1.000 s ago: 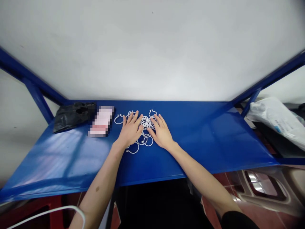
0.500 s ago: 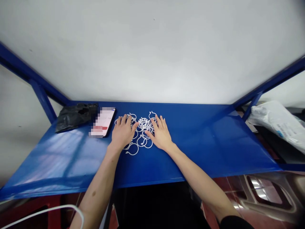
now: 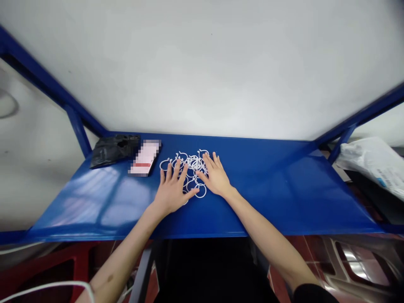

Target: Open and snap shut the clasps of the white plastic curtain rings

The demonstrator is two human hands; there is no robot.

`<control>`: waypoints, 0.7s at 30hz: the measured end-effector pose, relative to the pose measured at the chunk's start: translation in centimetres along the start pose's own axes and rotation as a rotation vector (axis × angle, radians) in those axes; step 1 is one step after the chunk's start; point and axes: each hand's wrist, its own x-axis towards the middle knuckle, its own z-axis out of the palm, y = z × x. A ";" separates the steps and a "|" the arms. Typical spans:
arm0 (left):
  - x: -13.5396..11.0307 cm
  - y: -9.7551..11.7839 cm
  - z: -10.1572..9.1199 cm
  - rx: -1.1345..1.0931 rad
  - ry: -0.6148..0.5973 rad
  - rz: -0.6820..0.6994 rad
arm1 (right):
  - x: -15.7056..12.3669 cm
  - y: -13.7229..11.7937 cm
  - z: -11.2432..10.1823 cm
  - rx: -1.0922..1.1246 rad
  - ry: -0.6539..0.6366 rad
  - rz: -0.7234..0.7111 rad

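Note:
Several white open rings with knobbed ends [image 3: 193, 162] lie in a loose, overlapping pile on the blue tabletop [image 3: 268, 185]. My left hand [image 3: 172, 190] rests palm down over the left and near part of the pile, fingers spread, thumb pointing right across a ring. On the pile's right side lies my right hand [image 3: 216, 176], also palm down, with its fingers stretched out and its thumb reaching over some rings. Neither hand grips a ring. Parts of the pile are hidden under both hands.
Left of the pile lies a phone [image 3: 145, 158] with a blurred-out screen, beside a crumpled black plastic bag [image 3: 115, 150]. A clear plastic package [image 3: 375, 162] is off to the right. Blue frame bars [image 3: 77, 130] flank the table. A red chair [image 3: 81, 265] stands below left.
My left hand has drawn back toward the near side of the pile, its fingers spreading wider. My right hand stays over the right side. The view has shifted slightly.

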 end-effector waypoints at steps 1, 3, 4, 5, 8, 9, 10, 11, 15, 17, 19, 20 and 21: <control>0.3 0.3 0.3 -0.002 -0.008 -0.010 | 0.0 0.1 -0.1 0.019 0.004 -0.005; 1.3 0.6 0.5 -0.007 -0.024 -0.028 | 0.0 0.4 -0.6 0.066 0.044 -0.001; 1.8 0.7 0.4 -0.008 -0.028 -0.037 | 0.0 0.7 -1.0 0.089 0.074 0.011; 2.4 0.6 0.4 -0.010 -0.032 -0.042 | -0.1 1.1 -1.4 0.105 0.103 0.030; 3.9 0.0 0.1 -0.018 -0.040 -0.052 | -0.9 3.2 -2.7 0.094 0.139 0.084; 4.2 -0.3 0.1 -0.023 -0.040 -0.058 | -1.3 4.0 -3.2 0.076 0.137 0.096; 4.6 -0.5 0.1 -0.028 -0.036 -0.065 | -1.7 4.8 -3.5 0.054 0.135 0.104; 4.9 -0.7 0.2 -0.032 -0.022 -0.071 | -2.1 5.6 -3.8 0.034 0.138 0.112; 5.3 -0.6 0.0 -0.038 0.185 -0.056 | -3.1 6.9 -4.2 -0.023 0.178 0.120; 5.3 0.3 -0.3 -0.053 0.313 0.009 | -3.2 6.5 -4.1 -0.062 0.166 0.095; 5.2 1.9 -0.6 -0.073 0.362 0.133 | -3.1 5.8 -4.0 -0.098 0.143 0.063; 5.3 2.8 -0.7 -0.079 0.348 0.215 | -3.1 5.5 -4.0 -0.106 0.135 0.049; 5.4 3.7 -0.7 -0.083 0.306 0.300 | -3.2 5.3 -4.0 -0.108 0.129 0.037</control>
